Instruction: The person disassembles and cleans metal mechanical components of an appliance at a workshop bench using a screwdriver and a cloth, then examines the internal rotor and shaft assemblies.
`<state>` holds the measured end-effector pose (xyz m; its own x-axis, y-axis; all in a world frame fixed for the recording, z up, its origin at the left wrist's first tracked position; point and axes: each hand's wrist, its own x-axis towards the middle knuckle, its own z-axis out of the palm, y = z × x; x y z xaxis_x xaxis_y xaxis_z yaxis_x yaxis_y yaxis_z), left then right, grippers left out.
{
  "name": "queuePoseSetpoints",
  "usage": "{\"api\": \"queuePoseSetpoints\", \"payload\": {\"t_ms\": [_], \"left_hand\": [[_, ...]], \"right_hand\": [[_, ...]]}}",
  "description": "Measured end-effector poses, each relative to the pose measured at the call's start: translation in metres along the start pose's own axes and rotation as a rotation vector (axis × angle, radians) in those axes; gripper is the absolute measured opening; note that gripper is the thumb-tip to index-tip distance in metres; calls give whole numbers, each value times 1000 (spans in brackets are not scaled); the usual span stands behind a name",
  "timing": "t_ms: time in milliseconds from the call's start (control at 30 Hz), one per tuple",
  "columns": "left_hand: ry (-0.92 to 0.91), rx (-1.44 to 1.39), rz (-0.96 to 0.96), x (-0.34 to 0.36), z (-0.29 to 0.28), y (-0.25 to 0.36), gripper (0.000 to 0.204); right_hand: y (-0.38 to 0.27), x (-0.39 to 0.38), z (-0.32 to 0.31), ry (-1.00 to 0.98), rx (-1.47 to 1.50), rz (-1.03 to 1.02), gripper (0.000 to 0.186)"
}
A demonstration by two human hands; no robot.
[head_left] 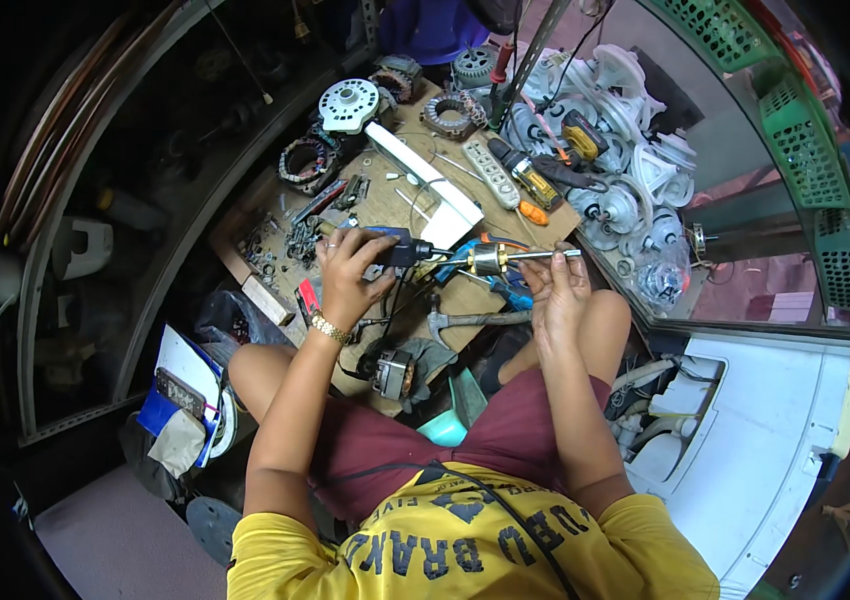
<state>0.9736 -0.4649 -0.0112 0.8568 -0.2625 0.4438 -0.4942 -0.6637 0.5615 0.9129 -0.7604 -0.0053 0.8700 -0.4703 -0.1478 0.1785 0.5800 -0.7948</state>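
Note:
My left hand (347, 268) is wrapped round a dark blue, corded rotary power tool (400, 248), its nose pointing right. In my right hand (557, 292), the fingertips pinch the right end of a metal shaft that carries a motor rotor (488, 260). The rotor lies level above the bench, its left shaft end near the tool's nose; whether they touch I cannot tell. Just below the rotor are blue-handled pliers (515, 297). A claw hammer (480, 319) lies along the bench's near edge. Below it, a small motor with a laminated core (394, 374) sits by my knees.
A wooden bench (385, 205) bears wound stators (307, 165), a white fan stand (425, 175), a power strip (491, 172), a yellow-black drill (530, 180), an orange-handled screwdriver (533, 213) and loose screws. White plastic fan parts (625, 205) are heaped at right. A white appliance panel (765, 410) stands lower right.

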Motion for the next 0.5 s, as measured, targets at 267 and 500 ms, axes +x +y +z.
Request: {"api": "queuePoseSetpoints", "payload": {"t_ms": [267, 500], "left_hand": [[-96, 253, 192, 14, -8, 7, 56], [206, -60, -297, 21, 56, -62, 42]], "right_hand": [[5, 4, 6, 5, -16, 29, 16], [-4, 9, 3, 86, -67, -5, 19]]}}
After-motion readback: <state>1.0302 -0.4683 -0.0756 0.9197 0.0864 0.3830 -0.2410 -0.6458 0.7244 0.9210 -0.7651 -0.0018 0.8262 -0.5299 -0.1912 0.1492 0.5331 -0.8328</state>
